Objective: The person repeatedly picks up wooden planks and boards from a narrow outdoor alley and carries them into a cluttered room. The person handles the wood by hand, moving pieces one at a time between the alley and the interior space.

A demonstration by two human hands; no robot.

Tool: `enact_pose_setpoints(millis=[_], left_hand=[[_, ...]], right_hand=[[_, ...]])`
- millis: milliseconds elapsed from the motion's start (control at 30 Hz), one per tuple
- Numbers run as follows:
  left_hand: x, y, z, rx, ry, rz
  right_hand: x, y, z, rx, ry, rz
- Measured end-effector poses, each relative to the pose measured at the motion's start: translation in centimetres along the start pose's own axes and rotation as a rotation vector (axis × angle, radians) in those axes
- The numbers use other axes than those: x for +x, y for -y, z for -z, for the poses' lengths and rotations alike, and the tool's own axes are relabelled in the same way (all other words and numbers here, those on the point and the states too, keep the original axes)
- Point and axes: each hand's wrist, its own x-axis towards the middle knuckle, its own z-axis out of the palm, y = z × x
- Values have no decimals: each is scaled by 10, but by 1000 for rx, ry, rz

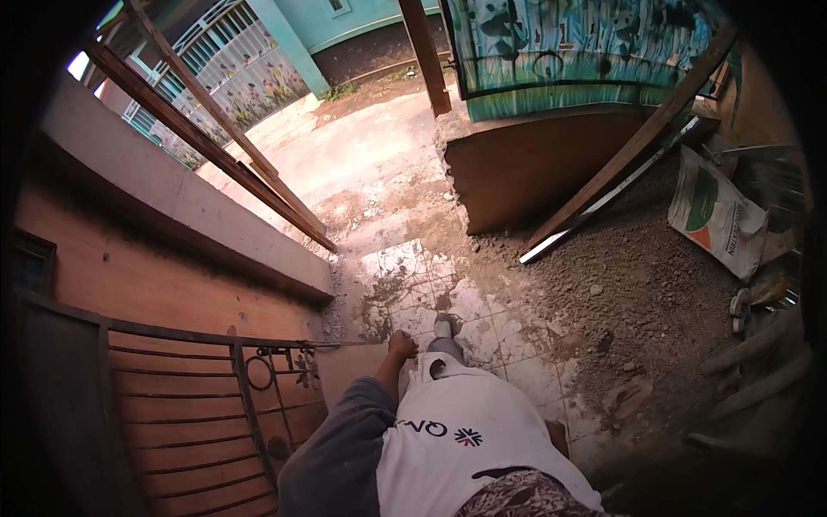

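Leftward, the barred metal gate (242, 370) stands near the left hand (402, 345), left of its curled fingers; whether they hold anything, I cannot tell. The right hand (558, 436) barely shows, its fingers unreadable.

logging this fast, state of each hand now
Left hand: looks curled; whether it holds anything cannot be told.
Right hand: mostly hidden by the shirt; cannot be told.

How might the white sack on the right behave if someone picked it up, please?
The sack would probably be floppy, since its surface looks creased and its edges uneven. It may be light for its size, as it looks fairly flat, though any contents are hidden.
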Motion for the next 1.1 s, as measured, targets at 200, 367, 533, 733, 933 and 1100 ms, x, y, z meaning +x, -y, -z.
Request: enact_pose_setpoints(millis=[200,367,533,733,933,1100], left_hand=[[83,41,67,490,-232,-30],[161,13,102,733,-432,-105],[185,-94,104,-646,-43,202],[146,-277,63,-1140,602,35],[128,-341,121,-1461,777,-108],[118,-344,223,-1314,169,-375]], right_hand=[[19,106,-40,136,-89,-157],[57,232,-74,63,-180,-47],[52,469,-197,-422,-273,598],[-70,673,-397,-427,154,1425],[39,690,-437,-867,167,1471],[159,671,-389,-1180,147,651]])
